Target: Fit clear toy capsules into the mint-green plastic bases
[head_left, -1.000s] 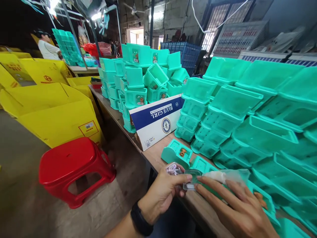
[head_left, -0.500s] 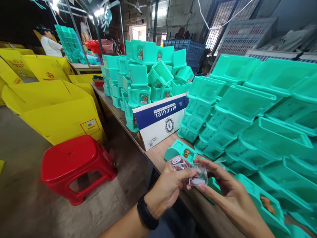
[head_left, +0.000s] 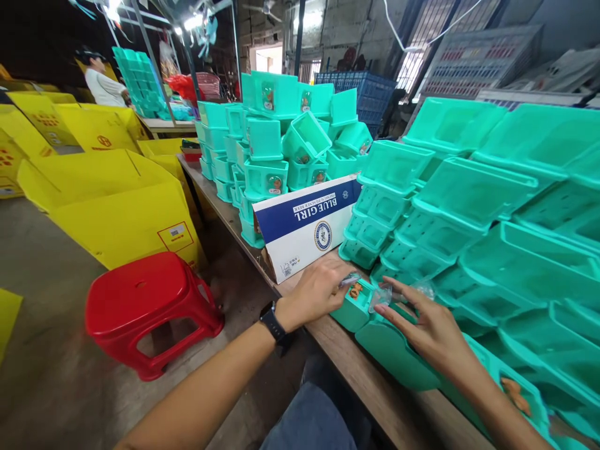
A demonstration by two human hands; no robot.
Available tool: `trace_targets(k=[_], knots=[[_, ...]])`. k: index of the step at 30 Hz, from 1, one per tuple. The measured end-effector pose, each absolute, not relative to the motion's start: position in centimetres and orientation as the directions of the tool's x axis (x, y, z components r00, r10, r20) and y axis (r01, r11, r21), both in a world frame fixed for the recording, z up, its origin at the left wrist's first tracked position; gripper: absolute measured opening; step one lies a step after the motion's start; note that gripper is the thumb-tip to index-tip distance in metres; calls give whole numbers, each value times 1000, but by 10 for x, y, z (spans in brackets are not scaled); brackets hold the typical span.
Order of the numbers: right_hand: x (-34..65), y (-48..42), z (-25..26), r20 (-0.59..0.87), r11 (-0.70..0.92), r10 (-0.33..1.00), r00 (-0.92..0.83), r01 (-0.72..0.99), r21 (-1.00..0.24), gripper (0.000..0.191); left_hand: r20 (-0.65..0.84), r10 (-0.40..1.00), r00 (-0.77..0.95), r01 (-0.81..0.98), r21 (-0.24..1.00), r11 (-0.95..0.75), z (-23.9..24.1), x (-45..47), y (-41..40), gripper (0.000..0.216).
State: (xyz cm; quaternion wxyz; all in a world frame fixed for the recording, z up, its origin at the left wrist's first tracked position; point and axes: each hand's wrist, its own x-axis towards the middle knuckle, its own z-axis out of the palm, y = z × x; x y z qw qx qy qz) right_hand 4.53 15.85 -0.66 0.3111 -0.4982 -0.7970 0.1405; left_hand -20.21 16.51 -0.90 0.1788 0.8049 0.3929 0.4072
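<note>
My left hand (head_left: 319, 290), with a black watch on the wrist, pinches a small clear plastic cover (head_left: 350, 279) beside a small brown figure (head_left: 356, 291). That figure sits in a recess of a teal plastic bin (head_left: 352, 315) lying on the table. My right hand (head_left: 424, 319) holds a second clear plastic piece (head_left: 380, 299) between thumb and fingers, just right of the same recess. Nearer to me a teal bin (head_left: 539, 409) lies under my right forearm, with another brown figure (head_left: 515, 395) in it.
Stacked teal bins (head_left: 473, 190) rise on the right, more (head_left: 265, 140) at the back. An upside-down printed beer carton (head_left: 307, 228) stands between them on the wooden table (head_left: 335, 356). To the left are a red stool (head_left: 140, 287), yellow boxes (head_left: 112, 206) and a person (head_left: 100, 84).
My hands have moved apart. The left went forward with one clear piece to the bin's brown figure; the right holds the other piece beside it.
</note>
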Motion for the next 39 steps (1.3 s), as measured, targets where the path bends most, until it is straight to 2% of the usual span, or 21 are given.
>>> trace_targets(k=[7,17,19,24,27,36,39], knots=[[44,163,-14,340,418,903,-264,724,-549,72,516,788,335,534,585,-610,-24,-197,165,30],[45,165,-13,361,491,863,-353,754,-437,77,508,776,374,549,554,-626,-18,-197,165,24],[45,164,-11,393,543,827,-403,753,-371,76,504,779,373,550,557,-623,-17,-197,164,24],[44,166,-7,498,697,650,-574,712,-89,64,496,787,366,540,576,-614,-17,-196,164,26],[43,169,-3,509,735,582,-634,678,4,57,492,791,363,536,584,-609,-19,-195,164,25],[38,181,2,449,789,509,-734,607,99,52,493,781,384,532,573,-623,-20,-196,166,30],[38,181,-3,460,786,524,-716,615,62,51,499,780,377,529,576,-624,-21,-196,166,30]])
